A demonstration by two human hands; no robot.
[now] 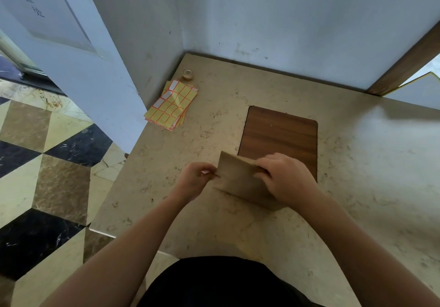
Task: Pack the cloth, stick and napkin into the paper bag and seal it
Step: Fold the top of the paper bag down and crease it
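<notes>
We hold the paper bag [240,178] on the worktop [357,163] — left hand [197,179] pinching its edge, right hand [283,178] gripping its top — cloth, stick and napkin unseen, so packing seems done, sealing remains.

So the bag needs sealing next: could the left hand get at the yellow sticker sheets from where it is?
Probably yes: nothing lies between the left hand and the sticker sheets, though it pinches the paper bag now.
</notes>
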